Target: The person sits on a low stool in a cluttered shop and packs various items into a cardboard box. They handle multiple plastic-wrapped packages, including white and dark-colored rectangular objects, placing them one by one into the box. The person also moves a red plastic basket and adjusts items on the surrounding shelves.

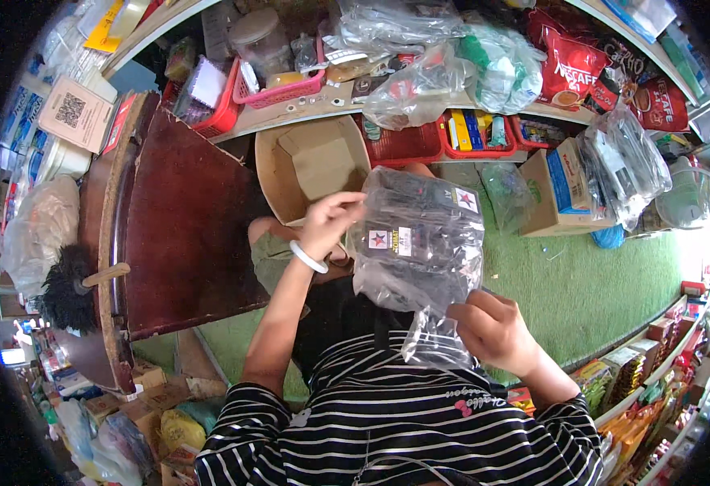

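Observation:
A clear plastic bag [422,243] of dark packs lies before me, above my lap. The packs carry white labels with a red star and some writing. My right hand [492,331] is closed on the loose, crumpled end of the bag at its lower right. At the bag's upper left edge is my left hand [330,225], a white bracelet on its wrist. Its fingers are bent and slightly blurred, and whether they pinch the plastic is unclear. Just beyond the left hand stands an open cardboard box [315,164].
A dark red wooden table [191,225] with a chipped edge stands at my left; a black duster [72,288] is by its side. Ahead, a shelf [306,112] bears baskets, plastic bags and coffee packs [574,70]. A cardboard carton [543,194] sits on green carpet [586,273]. Goods line the right.

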Motion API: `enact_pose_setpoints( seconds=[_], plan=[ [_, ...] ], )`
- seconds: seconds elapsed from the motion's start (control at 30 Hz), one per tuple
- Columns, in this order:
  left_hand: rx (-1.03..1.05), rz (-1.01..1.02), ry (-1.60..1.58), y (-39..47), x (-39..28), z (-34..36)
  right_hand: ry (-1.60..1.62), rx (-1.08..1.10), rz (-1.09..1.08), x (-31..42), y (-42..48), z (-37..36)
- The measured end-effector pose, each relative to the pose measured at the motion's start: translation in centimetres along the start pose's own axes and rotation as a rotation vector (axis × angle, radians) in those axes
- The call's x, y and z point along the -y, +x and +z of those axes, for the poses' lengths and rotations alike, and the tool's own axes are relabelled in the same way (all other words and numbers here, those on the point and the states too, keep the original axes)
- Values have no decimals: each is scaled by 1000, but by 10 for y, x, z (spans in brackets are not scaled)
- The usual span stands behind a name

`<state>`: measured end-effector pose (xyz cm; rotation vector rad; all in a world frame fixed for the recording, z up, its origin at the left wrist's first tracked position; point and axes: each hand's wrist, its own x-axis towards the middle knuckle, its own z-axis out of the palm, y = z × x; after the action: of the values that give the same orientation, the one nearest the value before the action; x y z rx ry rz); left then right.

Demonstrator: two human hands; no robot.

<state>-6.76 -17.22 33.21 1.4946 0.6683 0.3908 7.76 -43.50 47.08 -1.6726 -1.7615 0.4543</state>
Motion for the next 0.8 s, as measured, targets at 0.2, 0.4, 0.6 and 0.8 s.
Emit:
enact_pose_setpoints(
  seconds=[0.2,0.4,0.6,0.8],
  plan=[
    [532,452,-373,-78,-125,15,-46,23,35,7,22,1],
    [293,477,812,-120,-110,72,-283,2,1,8,46,5],
    [157,-35,1198,-116,-91,54,-105,-164,211,20,59,9],
    [130,-462,-810,-102,-78,57,-149,-93,141,31,59,31]
  ],
)
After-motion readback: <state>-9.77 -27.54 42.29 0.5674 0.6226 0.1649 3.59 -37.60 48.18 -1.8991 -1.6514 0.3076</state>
